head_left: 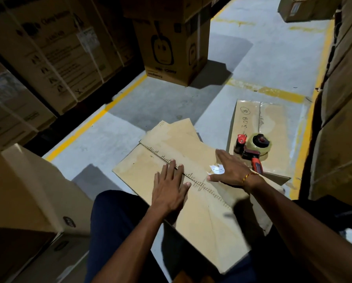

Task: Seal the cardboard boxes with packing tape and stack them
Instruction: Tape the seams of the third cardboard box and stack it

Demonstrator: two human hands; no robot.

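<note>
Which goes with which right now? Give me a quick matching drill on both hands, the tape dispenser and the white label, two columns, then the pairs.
Things:
1. left hand
2. right hand
3. tape dispenser
4. white label

States:
A. lies on the flat box marked "8 BOX"
B. flat on the near flap, fingertips at the seam
C. stuck to the box top beside the right hand
D. flat on the far flap, thread on the wrist

Pairs: 1-B, 2-D, 3-A, 4-C
</note>
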